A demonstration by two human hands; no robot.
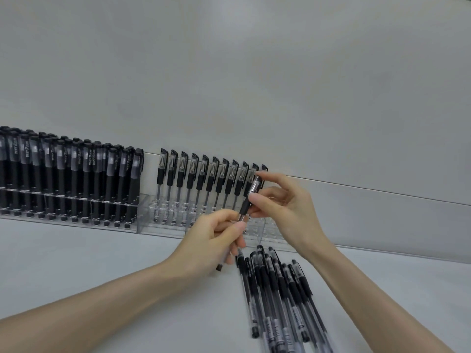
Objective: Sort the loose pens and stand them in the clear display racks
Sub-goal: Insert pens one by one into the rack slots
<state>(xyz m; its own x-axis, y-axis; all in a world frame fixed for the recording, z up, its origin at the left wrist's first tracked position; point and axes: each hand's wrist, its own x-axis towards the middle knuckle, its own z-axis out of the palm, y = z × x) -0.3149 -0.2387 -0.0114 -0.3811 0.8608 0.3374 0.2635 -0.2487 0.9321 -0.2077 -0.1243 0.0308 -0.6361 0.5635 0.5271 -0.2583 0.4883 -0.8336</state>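
Note:
I hold one clear black-capped pen (pixel 248 200) tilted in front of the right clear rack (pixel 145 217). My right hand (pixel 283 207) pinches its cap end between thumb and fingers, level with the last pen of the row. My left hand (pixel 216 238) grips the lower barrel, and the pen's black end pokes out below the palm. A back row of several matching pens (pixel 198 174) stands upright in that rack. A pile of several loose pens (pixel 277 294) lies on the table just below my hands.
A second clear rack (pixel 66 219) at the left is packed with several thicker black pens. Both racks stand against a pale wall (pixel 229 72) on a white table (pixel 127 250). The front holes of the right rack hold nothing.

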